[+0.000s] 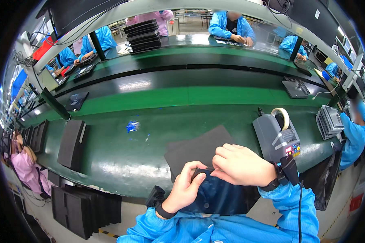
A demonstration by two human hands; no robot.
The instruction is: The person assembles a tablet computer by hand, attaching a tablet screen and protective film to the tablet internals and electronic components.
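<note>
A dark, glossy flat panel is tilted in front of me at the table's near edge. My left hand grips its upper left corner between thumb and fingers. Right at that corner, my right hand has its fingers closed in a pinch against the panel's upper edge. What lies between those fingertips is too small to tell. Beyond my hands, dark grey flat sheets lie overlapped on the green table, and my right hand covers part of them.
A grey tape dispenser with a tape roll stands to the right. Black foam-like blocks are on the left. Blue scraps lie mid-table. Grey stacked panels sit far right. Several co-workers sit around.
</note>
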